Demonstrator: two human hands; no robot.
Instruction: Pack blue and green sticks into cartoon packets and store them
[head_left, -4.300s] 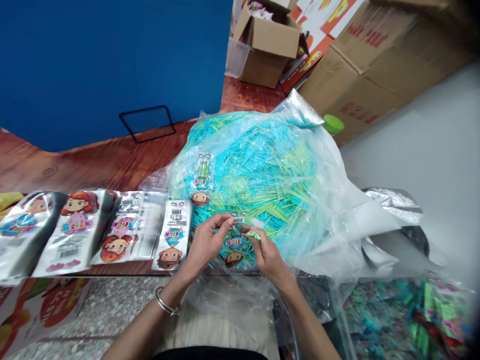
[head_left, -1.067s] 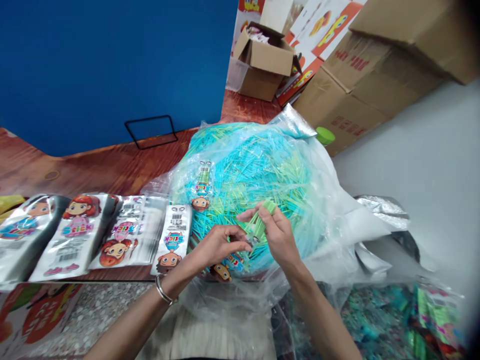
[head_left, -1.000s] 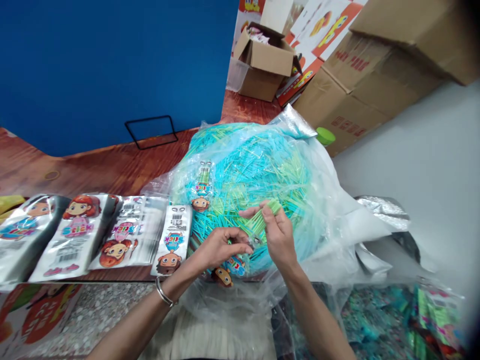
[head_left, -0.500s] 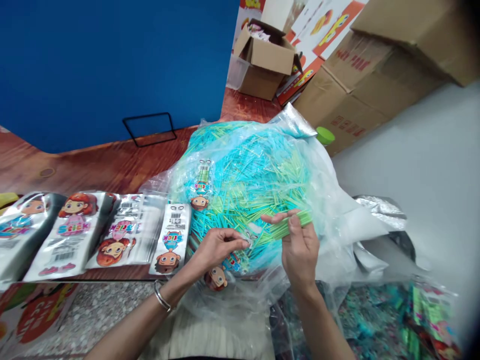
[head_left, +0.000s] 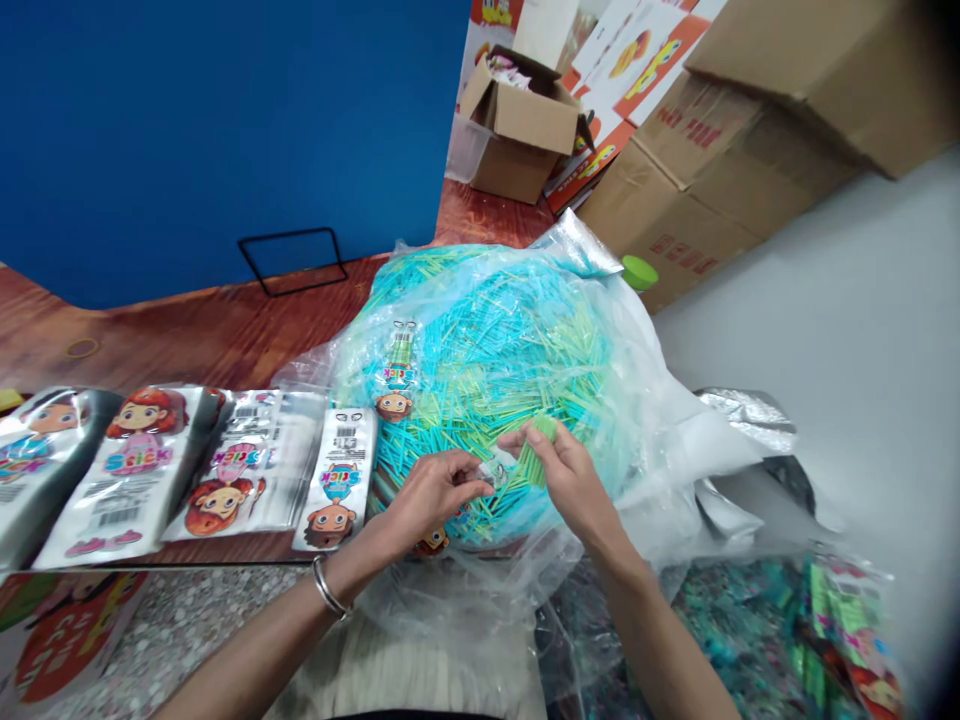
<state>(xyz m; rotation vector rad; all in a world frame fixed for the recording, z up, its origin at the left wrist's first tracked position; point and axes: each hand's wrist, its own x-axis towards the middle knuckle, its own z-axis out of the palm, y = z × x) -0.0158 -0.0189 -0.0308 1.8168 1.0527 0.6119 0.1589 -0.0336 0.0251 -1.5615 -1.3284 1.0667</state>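
Wooden table (head_left: 210, 330) bears printed pouches (head_left: 142, 460) and a big bag of sticks (head_left: 487, 340)

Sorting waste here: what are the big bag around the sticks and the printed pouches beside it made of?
Big bag: thin clear plastic film, glossy and wrinkled, sticks showing through. Printed pouches: probably foil-lined plastic, judging by silvery glossy edges.
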